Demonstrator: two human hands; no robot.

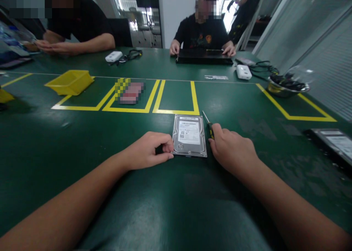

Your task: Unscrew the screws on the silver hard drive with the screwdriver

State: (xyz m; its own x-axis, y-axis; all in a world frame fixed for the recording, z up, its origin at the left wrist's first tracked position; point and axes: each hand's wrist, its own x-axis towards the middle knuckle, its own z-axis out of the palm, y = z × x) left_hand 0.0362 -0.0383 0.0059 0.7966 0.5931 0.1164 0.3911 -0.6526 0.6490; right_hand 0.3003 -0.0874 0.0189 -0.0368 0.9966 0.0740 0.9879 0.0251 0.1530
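Note:
A silver hard drive [189, 135] with a white label lies flat on the green table, just in front of a yellow taped box. My left hand [148, 150] rests at the drive's near left corner, fingers curled and touching its edge. My right hand [231, 148] sits at the drive's right side and holds a small screwdriver [208, 122] with a yellow and black handle, its tip pointing away from me.
A yellow bin [70, 82] stands at the far left. A metal bowl [286, 87] of dark parts sits far right. Another drive [334, 142] lies at the right edge. Two people sit across the table, one with hands on a black device [204, 58].

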